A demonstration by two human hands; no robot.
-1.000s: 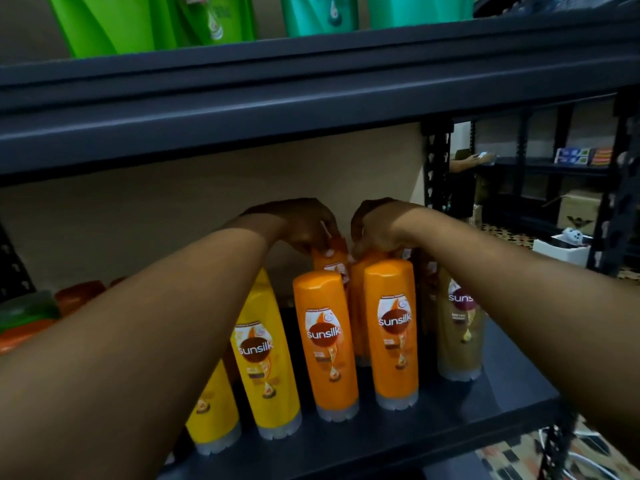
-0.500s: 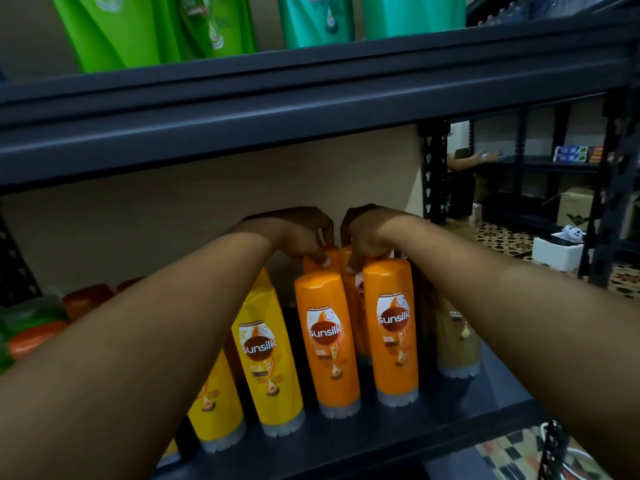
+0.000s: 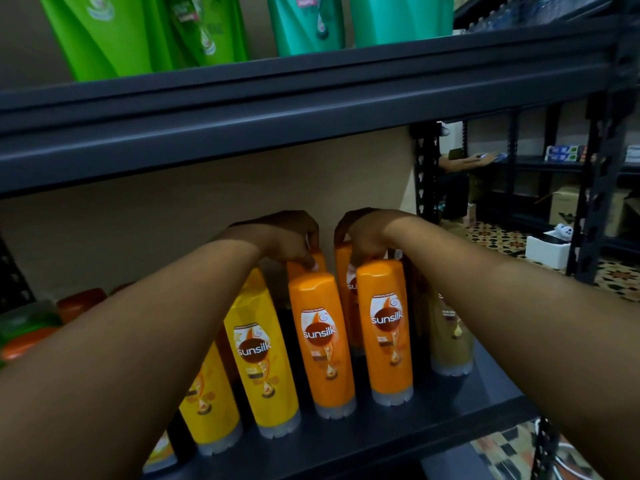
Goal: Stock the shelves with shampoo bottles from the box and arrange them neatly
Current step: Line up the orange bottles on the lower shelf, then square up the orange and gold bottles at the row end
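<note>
Fingers of the left hand (image 3: pixel 287 237) are curling down over the cap of a rear orange bottle (image 3: pixel 306 265), gripping it at the top; the right hand (image 3: pixel 363 235) is doing the same on the second rear orange bottle (image 3: pixel 346 282) just beside it, fingertips pinching its cap. Both rear bottles are standing upright behind two front orange bottles (image 3: pixel 322 344) (image 3: pixel 386 330), mostly hidden by them. Yellow bottles (image 3: pixel 261 355) are lining up to the left, a tan bottle (image 3: pixel 450 337) is sitting to the right behind the right forearm. All are resting on the dark shelf (image 3: pixel 398 434). Green pouches (image 3: pixel 114 36) and teal pouches (image 3: pixel 346 22) are standing on the upper shelf (image 3: pixel 311 98). Another person's arm (image 3: pixel 467 162) is reaching onto a far rack.
</note>
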